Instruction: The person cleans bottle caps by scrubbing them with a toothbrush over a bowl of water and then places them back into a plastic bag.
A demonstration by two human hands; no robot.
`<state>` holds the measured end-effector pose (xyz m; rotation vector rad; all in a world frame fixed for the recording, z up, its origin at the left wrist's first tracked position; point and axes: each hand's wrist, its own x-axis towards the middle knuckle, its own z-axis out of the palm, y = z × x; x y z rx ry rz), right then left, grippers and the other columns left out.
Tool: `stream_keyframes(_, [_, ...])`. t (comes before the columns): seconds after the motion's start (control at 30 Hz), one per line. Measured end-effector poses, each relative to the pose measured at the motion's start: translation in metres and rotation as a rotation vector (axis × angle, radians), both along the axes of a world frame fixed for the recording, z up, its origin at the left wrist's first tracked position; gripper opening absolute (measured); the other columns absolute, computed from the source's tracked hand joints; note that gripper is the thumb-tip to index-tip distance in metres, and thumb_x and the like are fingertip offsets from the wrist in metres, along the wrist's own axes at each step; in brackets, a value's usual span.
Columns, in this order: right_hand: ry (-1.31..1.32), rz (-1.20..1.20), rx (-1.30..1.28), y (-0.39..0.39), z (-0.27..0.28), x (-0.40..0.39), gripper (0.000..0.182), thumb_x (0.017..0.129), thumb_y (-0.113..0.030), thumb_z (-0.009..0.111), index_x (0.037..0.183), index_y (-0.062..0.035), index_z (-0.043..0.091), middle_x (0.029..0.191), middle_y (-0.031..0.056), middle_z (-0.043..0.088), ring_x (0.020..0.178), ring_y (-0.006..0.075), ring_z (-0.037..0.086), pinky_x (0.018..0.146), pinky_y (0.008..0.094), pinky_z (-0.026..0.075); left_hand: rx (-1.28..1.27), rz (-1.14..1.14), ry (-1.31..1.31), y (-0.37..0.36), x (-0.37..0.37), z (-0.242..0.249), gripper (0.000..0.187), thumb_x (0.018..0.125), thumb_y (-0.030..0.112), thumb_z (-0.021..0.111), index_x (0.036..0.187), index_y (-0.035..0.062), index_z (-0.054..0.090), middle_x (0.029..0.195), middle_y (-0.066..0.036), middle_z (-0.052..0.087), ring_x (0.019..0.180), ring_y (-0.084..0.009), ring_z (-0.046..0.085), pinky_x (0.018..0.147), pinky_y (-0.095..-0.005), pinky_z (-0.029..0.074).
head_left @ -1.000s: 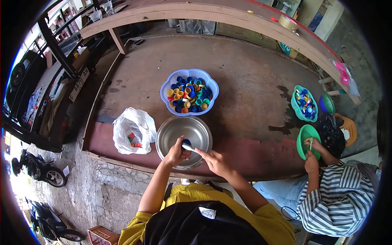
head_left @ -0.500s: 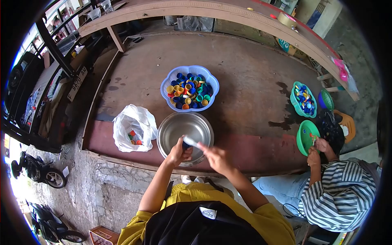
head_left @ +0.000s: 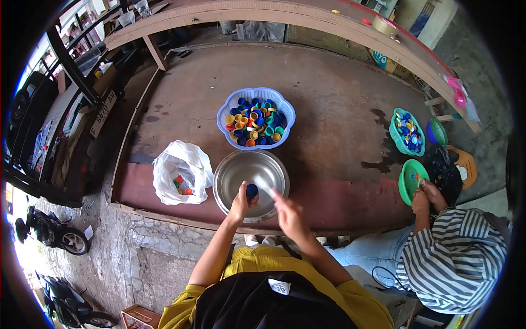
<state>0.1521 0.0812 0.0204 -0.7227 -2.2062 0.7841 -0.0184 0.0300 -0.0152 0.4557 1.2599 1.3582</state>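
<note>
In the head view, taking the round silver metal bowl as the clock's centre, my left hand is at seven o'clock, its grip pinching a dark blue round plastic cap above the bowl. My right hand is at four o'clock, its grip closed on a slim whitish tool. The tool is blurred and points toward eleven, its tip near the cap; I cannot tell whether they touch. At twelve o'clock, just beyond the bowl, a lavender-blue scalloped plastic basket holds many coloured caps. At nine o'clock, an open white plastic bag with some red and green caps inside stands on the brown table. Well apart, at three o'clock, the hands of a person in striped sleeves are at a green plastic bowl.
</note>
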Motion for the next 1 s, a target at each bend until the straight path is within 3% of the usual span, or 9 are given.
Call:
stream_keyframes(0.07, [-0.238,0.060,0.090,-0.005,-0.012,0.003,0.050,0.082,-0.002,0.055,0.129,-0.0182,0.050,0.072,0.0111,0.062,0.059,0.0255,0.061,0.054,0.0376,0.049,-0.009,0.012,0.130,0.000,0.003,0.004,0.054,0.095,0.052,0.022,0.069,0.0087,0.042,0.060,0.000,0.041,0.054,-0.0104,0.036,0.056,-0.0252,0.034])
stream_keyframes(0.17, [0.087,-0.127,-0.035,0.010,-0.013,-0.004,0.054,0.080,-0.004,0.058,0.130,-0.0237,0.049,0.072,0.0093,0.062,0.057,0.0259,0.060,0.052,0.0379,0.049,0.040,0.005,0.111,0.001,0.002,-0.011,0.055,0.095,0.053,0.023,0.070,0.0082,0.044,0.061,0.000,0.041,0.055,-0.0102,0.037,0.056,-0.0250,0.035])
stream_keyframes(0.27, [-0.063,-0.039,0.069,-0.005,-0.008,0.003,0.054,0.080,-0.004,0.057,0.130,-0.0229,0.048,0.075,0.0103,0.064,0.061,0.0268,0.062,0.055,0.0386,0.050,0.026,0.053,0.089,0.000,0.004,-0.010,0.057,0.095,0.055,0.024,0.070,0.0077,0.045,0.061,0.000,0.042,0.056,-0.0097,0.038,0.057,-0.0251,0.036])
stream_keyframes(0.3, [-0.373,0.087,0.108,-0.011,-0.001,0.008,0.046,0.083,-0.001,0.055,0.127,-0.0151,0.052,0.091,0.0193,0.065,0.068,0.0300,0.064,0.057,0.0375,0.050,0.024,0.044,0.107,0.000,0.004,-0.008,0.058,0.095,0.055,0.024,0.070,0.0078,0.045,0.061,0.000,0.042,0.056,-0.0096,0.038,0.057,-0.0252,0.037])
stream_keyframes(0.43, [0.047,-0.165,-0.072,0.013,-0.015,0.006,0.048,0.082,-0.002,0.057,0.128,-0.0162,0.052,0.081,0.0160,0.064,0.064,0.0278,0.063,0.057,0.0369,0.050,0.012,0.014,0.127,-0.003,0.010,-0.013,0.057,0.094,0.055,0.022,0.066,0.0096,0.042,0.058,0.000,0.039,0.053,-0.0105,0.037,0.058,-0.0262,0.038])
stream_keyframes(0.53, [-0.066,0.008,0.053,-0.003,-0.008,0.012,0.054,0.081,-0.004,0.056,0.131,-0.0235,0.048,0.069,0.0120,0.061,0.056,0.0269,0.059,0.053,0.0399,0.048,-0.091,0.061,0.011,-0.003,0.014,-0.005,0.057,0.094,0.054,0.021,0.065,0.0097,0.042,0.059,0.000,0.038,0.053,-0.0116,0.038,0.060,-0.0266,0.039])
stream_keyframes(0.57, [-0.274,0.158,0.142,-0.005,-0.012,0.016,0.050,0.082,-0.001,0.057,0.128,-0.0187,0.052,0.082,0.0169,0.065,0.067,0.0271,0.064,0.056,0.0371,0.050,-0.169,0.118,-0.018,-0.003,0.017,0.001,0.057,0.094,0.055,0.020,0.066,0.0096,0.042,0.059,0.000,0.039,0.054,-0.0119,0.038,0.060,-0.0267,0.039])
stream_keyframes(0.73, [-0.123,-0.105,-0.070,0.032,-0.019,0.029,0.045,0.084,0.000,0.052,0.127,-0.0139,0.052,0.083,0.0181,0.064,0.069,0.0309,0.064,0.059,0.0367,0.050,-0.045,0.053,-0.017,-0.021,0.012,-0.020,0.056,0.094,0.054,0.025,0.070,0.0072,0.046,0.063,-0.003,0.045,0.057,-0.0125,0.044,0.061,-0.0267,0.040])
stream_keyframes(1.0, [-0.182,-0.008,-0.185,-0.023,-0.026,0.037,0.037,0.087,-0.010,0.054,0.124,-0.0115,0.054,0.088,0.0214,0.063,0.074,0.0353,0.062,0.063,0.0386,0.049,-0.033,0.104,0.238,0.004,-0.016,-0.008,0.050,0.095,0.047,0.036,0.098,0.0002,0.053,0.074,-0.007,0.055,0.061,-0.0140,0.055,0.059,-0.0265,0.047])
